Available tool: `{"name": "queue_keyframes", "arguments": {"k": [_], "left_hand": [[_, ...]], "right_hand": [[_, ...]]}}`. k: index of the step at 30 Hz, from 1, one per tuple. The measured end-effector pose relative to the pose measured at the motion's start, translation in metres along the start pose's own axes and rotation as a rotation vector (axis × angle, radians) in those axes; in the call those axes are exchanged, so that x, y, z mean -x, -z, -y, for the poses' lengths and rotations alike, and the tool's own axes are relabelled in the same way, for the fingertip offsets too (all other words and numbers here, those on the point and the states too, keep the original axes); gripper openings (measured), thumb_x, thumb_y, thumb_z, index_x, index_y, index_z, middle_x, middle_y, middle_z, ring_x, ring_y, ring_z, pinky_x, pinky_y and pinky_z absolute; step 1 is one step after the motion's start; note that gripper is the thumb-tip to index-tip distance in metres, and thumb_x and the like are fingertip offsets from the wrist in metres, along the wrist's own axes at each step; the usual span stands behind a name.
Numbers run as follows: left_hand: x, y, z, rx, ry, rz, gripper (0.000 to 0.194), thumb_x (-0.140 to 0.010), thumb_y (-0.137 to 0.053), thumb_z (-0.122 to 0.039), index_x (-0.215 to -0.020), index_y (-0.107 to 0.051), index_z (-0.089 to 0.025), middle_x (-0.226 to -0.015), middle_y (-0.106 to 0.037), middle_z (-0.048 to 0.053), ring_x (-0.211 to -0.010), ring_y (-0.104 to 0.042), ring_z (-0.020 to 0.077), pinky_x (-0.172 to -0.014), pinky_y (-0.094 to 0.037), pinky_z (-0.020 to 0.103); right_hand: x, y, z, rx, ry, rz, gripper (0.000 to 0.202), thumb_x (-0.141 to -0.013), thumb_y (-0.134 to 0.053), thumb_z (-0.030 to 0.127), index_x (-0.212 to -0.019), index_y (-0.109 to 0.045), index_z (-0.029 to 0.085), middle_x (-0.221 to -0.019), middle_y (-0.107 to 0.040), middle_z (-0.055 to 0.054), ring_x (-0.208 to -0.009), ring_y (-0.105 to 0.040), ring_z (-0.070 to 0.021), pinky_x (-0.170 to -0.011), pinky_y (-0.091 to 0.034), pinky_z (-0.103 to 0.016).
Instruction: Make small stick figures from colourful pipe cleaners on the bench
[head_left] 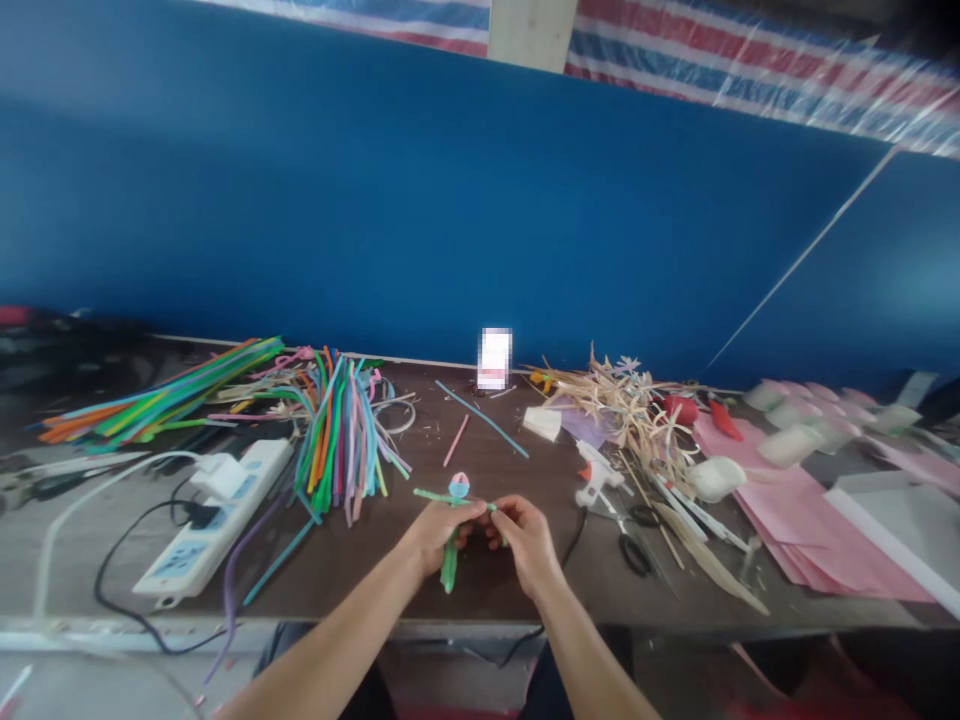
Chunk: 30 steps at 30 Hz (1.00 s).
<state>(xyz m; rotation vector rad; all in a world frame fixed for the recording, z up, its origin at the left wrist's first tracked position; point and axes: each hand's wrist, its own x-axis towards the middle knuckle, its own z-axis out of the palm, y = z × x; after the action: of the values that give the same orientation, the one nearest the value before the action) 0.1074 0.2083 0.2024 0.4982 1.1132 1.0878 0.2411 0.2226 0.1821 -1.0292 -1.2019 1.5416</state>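
Near the table's front edge, a small pipe-cleaner figure (448,565) has a green body, green side arms and a round pink and light-blue top. My left hand (442,528) is closed around its middle, thumb pointing right. On the right, my right hand (523,535) pinches the end of the figure's green arm between thumb and fingers. The two hands almost touch. Beyond them lie a short pink stick (455,441) and a longer teal pipe cleaner (484,420).
Left are bundled colored pipe cleaners (341,435) and a white power strip (217,525) with cords. Right are a white glue gun (600,475), black-handled scissors (634,553), dried straw flowers (630,410) and pink sheets (810,520). A blurred white object (494,358) stands by the blue wall.
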Motion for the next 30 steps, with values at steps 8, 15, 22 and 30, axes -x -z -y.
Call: {"name": "queue_keyframes", "arguments": {"k": [8, 15, 22, 30], "left_hand": [[-0.004, -0.001, 0.001, -0.015, -0.027, 0.021, 0.025, -0.051, -0.071, -0.028, -0.062, -0.059, -0.009, -0.053, -0.055, 0.000, -0.036, -0.028, 0.0002, -0.036, -0.010, 0.016], [-0.007, 0.001, 0.002, 0.021, -0.036, -0.008, 0.024, -0.053, -0.069, -0.029, -0.063, -0.058, -0.010, -0.056, -0.054, 0.000, -0.038, -0.028, 0.0008, -0.036, -0.011, 0.016], [-0.005, 0.000, 0.006, 0.039, -0.101, -0.021, 0.027, -0.052, -0.070, -0.031, -0.063, -0.056, -0.011, -0.055, -0.052, -0.002, -0.039, -0.030, 0.0013, -0.036, -0.013, 0.016], [-0.005, -0.001, 0.010, -0.004, -0.138, -0.029, 0.026, -0.053, -0.069, -0.031, -0.062, -0.056, -0.011, -0.050, -0.051, -0.003, -0.038, -0.029, 0.0018, -0.036, -0.013, 0.016]], "right_hand": [[-0.008, 0.006, 0.016, 0.311, 0.218, -0.043, 0.004, -0.067, -0.061, 0.019, -0.063, -0.061, 0.020, -0.063, -0.057, 0.000, -0.062, -0.050, -0.0138, -0.061, -0.040, -0.025], [0.001, 0.006, 0.028, 0.715, 0.488, -0.117, 0.004, -0.071, -0.055, 0.020, -0.072, -0.059, 0.020, -0.068, -0.056, -0.002, -0.065, -0.051, -0.0148, -0.062, -0.039, -0.025], [0.004, 0.000, 0.022, 0.411, 0.048, -0.039, 0.023, -0.073, -0.052, 0.035, -0.065, -0.059, 0.015, -0.058, -0.059, -0.001, -0.042, -0.050, -0.0099, -0.041, -0.035, -0.020], [0.000, -0.005, 0.020, 0.151, -0.107, -0.046, 0.028, -0.068, -0.055, 0.039, -0.068, -0.062, 0.012, -0.065, -0.064, -0.004, -0.042, -0.052, -0.0070, -0.037, -0.031, -0.015]]}}
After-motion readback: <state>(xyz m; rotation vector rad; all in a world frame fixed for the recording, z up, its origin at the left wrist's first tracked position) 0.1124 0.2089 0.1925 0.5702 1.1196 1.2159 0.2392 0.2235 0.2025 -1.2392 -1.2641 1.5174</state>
